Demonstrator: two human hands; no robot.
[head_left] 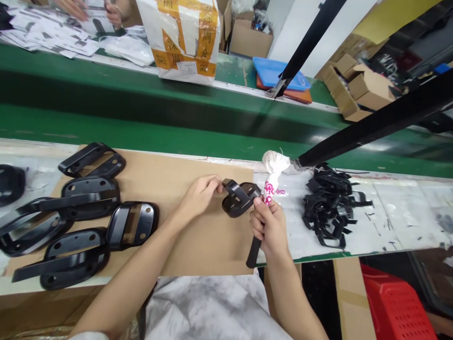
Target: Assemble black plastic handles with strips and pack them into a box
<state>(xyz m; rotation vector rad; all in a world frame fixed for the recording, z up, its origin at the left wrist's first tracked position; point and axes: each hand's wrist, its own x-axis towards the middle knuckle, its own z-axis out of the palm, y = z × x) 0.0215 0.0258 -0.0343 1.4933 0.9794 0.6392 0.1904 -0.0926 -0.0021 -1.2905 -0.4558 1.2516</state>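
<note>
My left hand pinches the left end of a black plastic part held just above a brown cardboard sheet. My right hand is closed round a black-handled tool whose upper end, wrapped in white plastic with pink lettering, meets the part's right edge. Several finished black plastic parts lie on the cardboard to the left.
A heap of thin black plastic trimmings lies to the right on the white bench. A green conveyor runs behind, carrying a taped parcel. Another person's hands work with papers at far left. A red crate stands below right.
</note>
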